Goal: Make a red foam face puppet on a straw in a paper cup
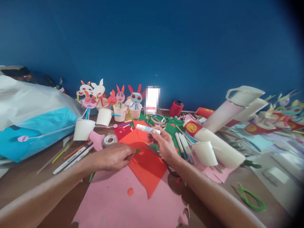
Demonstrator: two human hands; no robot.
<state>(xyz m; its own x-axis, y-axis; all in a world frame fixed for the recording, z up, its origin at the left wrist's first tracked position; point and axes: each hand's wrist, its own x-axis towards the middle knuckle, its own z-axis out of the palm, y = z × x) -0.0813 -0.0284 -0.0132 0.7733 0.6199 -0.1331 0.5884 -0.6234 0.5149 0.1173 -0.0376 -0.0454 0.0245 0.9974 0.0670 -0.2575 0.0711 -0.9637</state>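
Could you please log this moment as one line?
Right hand: holds white tube | Left hand: curled at small green piece, contact unclear | Below: red paper on pink sheet | Nearby: tape roll

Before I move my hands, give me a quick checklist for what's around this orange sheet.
1. White tube secure in the right hand: ok, gripped.
2. Tube's cap off: cannot tell, too blurred.
3. Small green piece pinched by the left hand: cannot tell; it shows at the fingertips.
4. Scissors well away from the right hand: not ok, close by it.
5. Orange sheet overlapping the pink sheet: ok.
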